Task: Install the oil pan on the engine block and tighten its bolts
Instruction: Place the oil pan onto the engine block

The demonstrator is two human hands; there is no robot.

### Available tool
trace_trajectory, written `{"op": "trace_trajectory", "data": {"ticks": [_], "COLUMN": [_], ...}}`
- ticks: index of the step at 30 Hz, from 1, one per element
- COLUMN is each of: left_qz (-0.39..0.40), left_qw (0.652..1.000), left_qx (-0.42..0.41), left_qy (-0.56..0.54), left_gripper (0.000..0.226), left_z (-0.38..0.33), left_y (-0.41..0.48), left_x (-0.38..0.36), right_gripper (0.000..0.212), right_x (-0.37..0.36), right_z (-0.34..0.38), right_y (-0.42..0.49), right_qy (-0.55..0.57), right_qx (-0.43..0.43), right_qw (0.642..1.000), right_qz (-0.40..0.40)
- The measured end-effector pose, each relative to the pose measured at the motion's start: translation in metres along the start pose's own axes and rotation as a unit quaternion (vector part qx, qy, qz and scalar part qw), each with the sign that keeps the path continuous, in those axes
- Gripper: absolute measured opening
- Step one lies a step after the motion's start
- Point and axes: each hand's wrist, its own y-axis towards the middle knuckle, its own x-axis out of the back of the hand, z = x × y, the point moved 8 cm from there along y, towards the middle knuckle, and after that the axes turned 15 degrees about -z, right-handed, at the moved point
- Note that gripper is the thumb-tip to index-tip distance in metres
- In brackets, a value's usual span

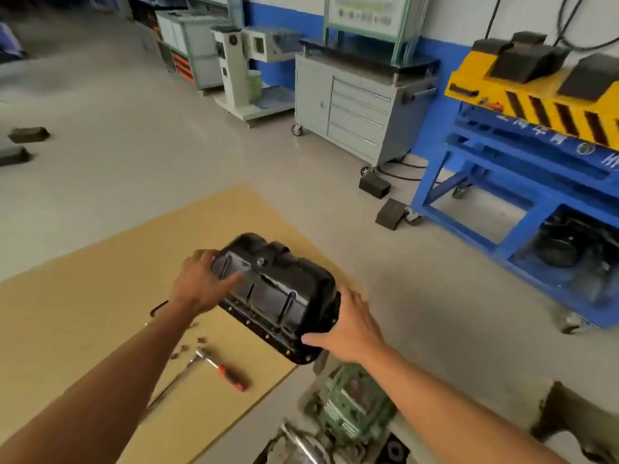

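A black oil pan hangs in the air above the floor, bottom side up, its bolt flange facing down. My left hand grips its far left end, and my right hand holds the near right corner with thumb under the flange. Below my right arm sits the green engine block, partly cut off by the frame edge. A ratchet wrench with a red handle and several loose bolts lie on the tan cardboard sheet.
A blue steel stand with a yellow-and-black top stands at the right. A grey wheeled drawer cabinet is against the far wall. Black rubber blocks lie on the grey floor, with two more blocks at far left.
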Motion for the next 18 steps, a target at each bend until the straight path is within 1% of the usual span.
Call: {"op": "trace_trajectory", "data": {"ticks": [1,2,3,4,5,6,8,9,11,13,14,16,17,18], "left_qz": [-0.023,-0.03,-0.025,-0.005,0.013,0.032,0.054,0.063,0.077,0.084,0.09,0.093,0.088,0.083], "left_qw": [0.998,0.992,0.986,0.981,0.978,0.974,0.969,0.965,0.945,0.923,0.914,0.901,0.898,0.898], "left_qx": [0.054,0.117,0.154,0.179,0.186,0.197,0.191,0.189,0.214,0.243,0.256,0.267,0.267,0.265], "left_qy": [-0.037,-0.048,-0.065,-0.075,-0.093,-0.107,-0.146,-0.171,-0.235,-0.286,-0.302,-0.329,-0.337,-0.34], "left_gripper": [0.095,0.103,0.107,0.106,0.101,0.092,0.075,0.068,0.06,0.064,0.072,0.088,0.093,0.093], "left_z": [0.02,0.041,0.056,0.066,0.073,0.076,0.077,0.076,0.073,0.071,0.07,0.064,0.062,0.061], "left_y": [0.019,0.032,0.045,0.058,0.072,0.08,0.093,0.094,0.093,0.093,0.093,0.097,0.098,0.099], "left_x": [-0.003,-0.007,-0.016,-0.027,-0.042,-0.056,-0.081,-0.092,-0.109,-0.116,-0.117,-0.113,-0.111,-0.109], "right_gripper": [0.144,0.152,0.156,0.157,0.156,0.154,0.147,0.139,0.117,0.093,0.088,0.089,0.095,0.101], "right_x": [-0.017,-0.033,-0.046,-0.056,-0.064,-0.07,-0.078,-0.084,-0.091,-0.098,-0.101,-0.104,-0.104,-0.103], "right_z": [0.001,0.002,0.003,0.006,0.002,-0.004,-0.015,-0.017,-0.019,-0.02,-0.02,-0.017,-0.016,-0.014], "right_y": [0.013,0.022,0.03,0.039,0.049,0.057,0.061,0.058,0.06,0.064,0.064,0.064,0.063,0.062], "right_qy": [0.028,0.049,0.073,0.108,0.158,0.215,0.343,0.393,0.454,0.504,0.522,0.541,0.541,0.541], "right_qx": [-0.032,-0.063,-0.088,-0.111,-0.143,-0.178,-0.234,-0.25,-0.271,-0.313,-0.335,-0.35,-0.356,-0.36], "right_qw": [0.999,0.996,0.992,0.987,0.977,0.96,0.909,0.883,0.845,0.798,0.776,0.757,0.754,0.753], "right_qz": [0.021,0.038,0.048,0.048,0.03,0.005,-0.037,-0.049,-0.084,-0.107,-0.11,-0.111,-0.111,-0.108]}}
